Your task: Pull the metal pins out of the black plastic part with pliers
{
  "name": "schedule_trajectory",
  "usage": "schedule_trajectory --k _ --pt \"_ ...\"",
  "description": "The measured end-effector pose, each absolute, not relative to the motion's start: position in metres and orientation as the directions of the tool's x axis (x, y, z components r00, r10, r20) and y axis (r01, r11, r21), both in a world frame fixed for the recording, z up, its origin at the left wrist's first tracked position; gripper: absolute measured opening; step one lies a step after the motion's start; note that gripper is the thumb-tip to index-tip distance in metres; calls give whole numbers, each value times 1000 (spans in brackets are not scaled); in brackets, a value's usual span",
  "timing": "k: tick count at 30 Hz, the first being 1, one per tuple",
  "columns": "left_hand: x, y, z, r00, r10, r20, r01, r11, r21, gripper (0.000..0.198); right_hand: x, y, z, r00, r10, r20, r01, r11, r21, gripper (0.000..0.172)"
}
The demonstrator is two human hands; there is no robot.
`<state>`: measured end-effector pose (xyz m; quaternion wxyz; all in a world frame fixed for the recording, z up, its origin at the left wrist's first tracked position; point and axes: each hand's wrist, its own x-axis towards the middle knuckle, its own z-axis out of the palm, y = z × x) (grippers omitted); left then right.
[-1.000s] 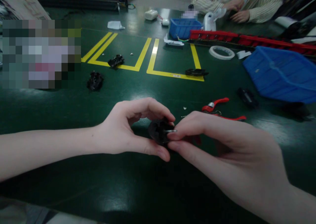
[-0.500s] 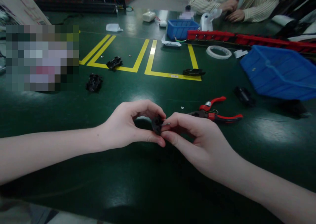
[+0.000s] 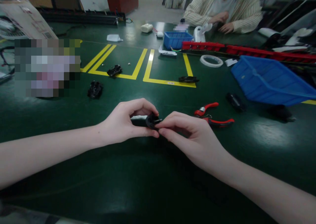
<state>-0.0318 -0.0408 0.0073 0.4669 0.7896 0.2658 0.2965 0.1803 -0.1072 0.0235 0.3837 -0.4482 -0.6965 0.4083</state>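
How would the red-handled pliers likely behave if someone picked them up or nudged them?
The pliers would probably feel springy when squeezed: a wire spring shows between their spread handles. Nudged, they'd likely slide or pivot rather than roll, lying flat on the green tabletop. Weight is harder to judge, with the right hand hiding their head.

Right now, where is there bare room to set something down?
Bare table lies between hands and near edge; a smaller patch between pliers and yellow tape. Crowded: right side, with black parts beside the large blue bin.

Glossy tabletop [image 3: 138, 184], held plastic part [image 3: 149, 121]
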Motion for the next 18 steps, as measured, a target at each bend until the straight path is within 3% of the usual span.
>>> schedule_trajectory --k 5,9,18 --pt "-29 -41 6 658 715 234 129 -414 901 40 177 -108 20 -218 909 354 393 414 -821 10" --pt "-29 -42 5 649 718 253 126 -430 894 39 179 -108 16 -299 818 491 445 575 -687 12" --pt "-31 -47 4 628 655 420 44 -569 821 41 181 -112 16 -420 685 595 473 725 -501 13"
